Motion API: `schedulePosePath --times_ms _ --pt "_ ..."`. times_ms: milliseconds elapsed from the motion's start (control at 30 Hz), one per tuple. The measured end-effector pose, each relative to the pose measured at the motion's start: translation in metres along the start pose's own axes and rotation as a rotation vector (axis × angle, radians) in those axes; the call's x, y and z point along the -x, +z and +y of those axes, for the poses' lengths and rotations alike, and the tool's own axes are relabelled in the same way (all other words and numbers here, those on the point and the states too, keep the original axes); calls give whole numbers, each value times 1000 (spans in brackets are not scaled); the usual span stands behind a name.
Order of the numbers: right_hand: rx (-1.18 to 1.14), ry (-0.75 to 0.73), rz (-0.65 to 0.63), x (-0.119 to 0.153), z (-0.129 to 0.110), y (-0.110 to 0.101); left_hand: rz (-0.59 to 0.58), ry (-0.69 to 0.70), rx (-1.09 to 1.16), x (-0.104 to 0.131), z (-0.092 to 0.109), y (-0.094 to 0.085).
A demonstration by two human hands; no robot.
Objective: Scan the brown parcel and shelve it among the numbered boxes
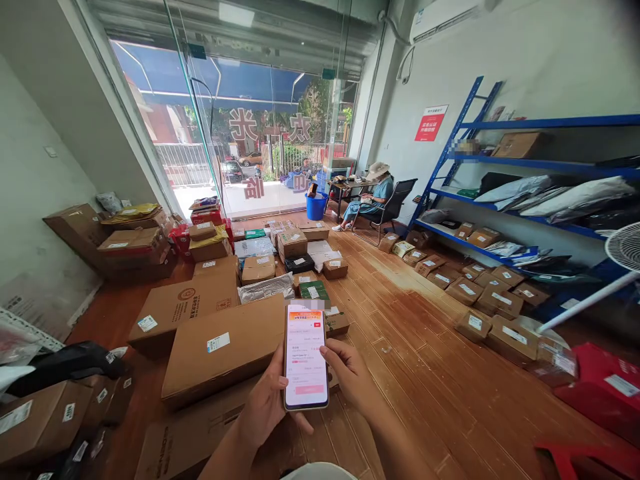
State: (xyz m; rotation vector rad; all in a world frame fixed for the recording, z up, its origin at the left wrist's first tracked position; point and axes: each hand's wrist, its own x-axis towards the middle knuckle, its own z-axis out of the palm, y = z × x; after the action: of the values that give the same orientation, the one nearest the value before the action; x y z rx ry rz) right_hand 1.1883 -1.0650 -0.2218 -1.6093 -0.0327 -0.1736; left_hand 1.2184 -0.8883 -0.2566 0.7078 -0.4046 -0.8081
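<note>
I hold a smartphone point(305, 355) upright in front of me, its lit screen showing a pink and white app page. My left hand point(267, 403) grips the phone's left edge and bottom. My right hand point(353, 377) touches its right edge, thumb near the screen. Just beyond the phone lie large flat cardboard boxes point(223, 347) with white labels on the wooden floor.
Many labelled parcels point(293, 243) cover the floor on the left and centre. More boxes point(493, 300) line the foot of a blue shelf rack point(525, 167) at right. A person sits on a chair point(380, 200) by the glass front, next to a blue bucket point(316, 207). A white fan point(623, 250) stands at right.
</note>
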Motion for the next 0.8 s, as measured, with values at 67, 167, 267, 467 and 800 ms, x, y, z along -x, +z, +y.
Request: schedulePosePath --times_ms 67,167,267,467,800 --pt "6 4 -14 -1 0 0 14 -3 -4 -1 1 0" --pt "42 5 -61 1 -3 -2 40 -7 -11 -2 3 0" --pt "96 4 -128 3 -6 -4 63 -4 -17 -4 6 -1" --pt "-269 70 31 -14 -1 9 67 -59 -89 -6 6 -7" --pt "-482 124 384 -43 5 29 145 -124 -240 -3 -16 -31"
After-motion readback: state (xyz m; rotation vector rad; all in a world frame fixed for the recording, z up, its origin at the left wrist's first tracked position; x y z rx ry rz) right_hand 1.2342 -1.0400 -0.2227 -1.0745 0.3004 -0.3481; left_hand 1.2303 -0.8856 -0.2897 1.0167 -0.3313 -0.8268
